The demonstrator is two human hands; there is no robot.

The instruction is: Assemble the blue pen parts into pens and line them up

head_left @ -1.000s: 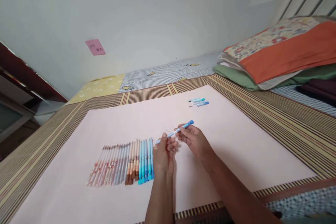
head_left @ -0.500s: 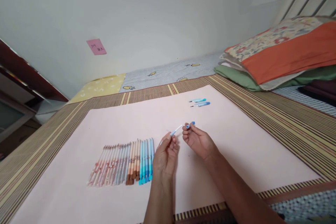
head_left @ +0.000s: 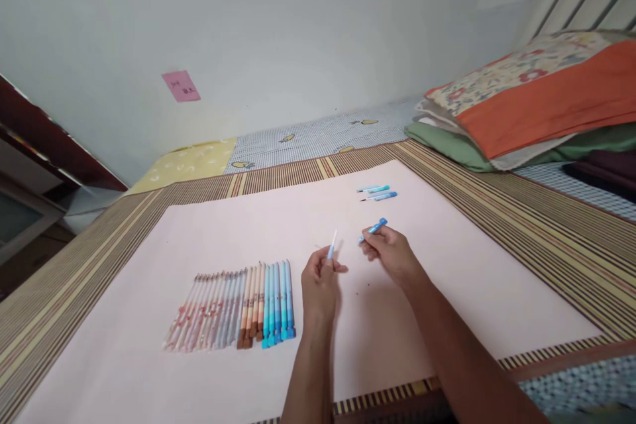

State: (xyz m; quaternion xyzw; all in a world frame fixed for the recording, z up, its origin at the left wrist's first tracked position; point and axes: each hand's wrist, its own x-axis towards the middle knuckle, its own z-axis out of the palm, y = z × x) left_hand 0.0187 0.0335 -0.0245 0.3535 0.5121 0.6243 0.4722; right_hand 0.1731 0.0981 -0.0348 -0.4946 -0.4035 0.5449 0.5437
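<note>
My left hand (head_left: 320, 281) is closed around the pale blue barrel of a pen (head_left: 331, 245), which points up and away. My right hand (head_left: 392, 253) pinches the pen's blue cap (head_left: 373, 228), held apart from the barrel to its right. A row of several pens (head_left: 233, 307) in pink, brown and blue lies side by side on the pink paper sheet (head_left: 447, 265), just left of my left hand. Two small blue pen parts (head_left: 377, 193) lie further back on the sheet, beyond my right hand.
The pink sheet covers a striped bamboo mat (head_left: 546, 212) on a bed. Folded bedding and an orange pillow (head_left: 536, 103) are stacked at the right. A pink sticky note (head_left: 181, 86) is on the wall behind. A dark wooden ledge (head_left: 44, 146) runs along the left.
The pen was whole in both hands; now the cap is pulled off. My right hand has moved right and away with the cap, and my left hand has tilted the barrel upright.
</note>
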